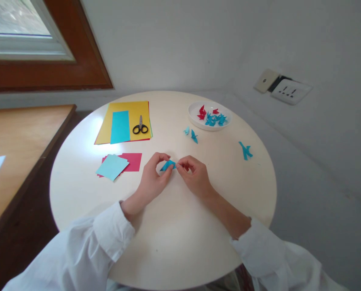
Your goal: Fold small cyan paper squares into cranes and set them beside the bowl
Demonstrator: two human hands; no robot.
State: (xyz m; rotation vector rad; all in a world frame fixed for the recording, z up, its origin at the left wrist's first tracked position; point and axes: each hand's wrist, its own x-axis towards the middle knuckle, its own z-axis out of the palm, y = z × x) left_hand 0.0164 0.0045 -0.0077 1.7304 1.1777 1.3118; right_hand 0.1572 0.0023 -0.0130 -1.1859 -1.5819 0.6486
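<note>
1. The left hand (pixel 151 180) and right hand (pixel 194 173) both pinch a small folded blue paper piece (pixel 168 165).
2. The piece sits in front of the white plate (pixel 195 119), nearer the person, just above the round table (pixel 168 234).

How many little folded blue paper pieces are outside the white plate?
4. One blue piece is pinched between left hand and right hand; a pale piece and a darker piece lie near the plate; another piece lies farther right. More could hide under the hands.
</note>
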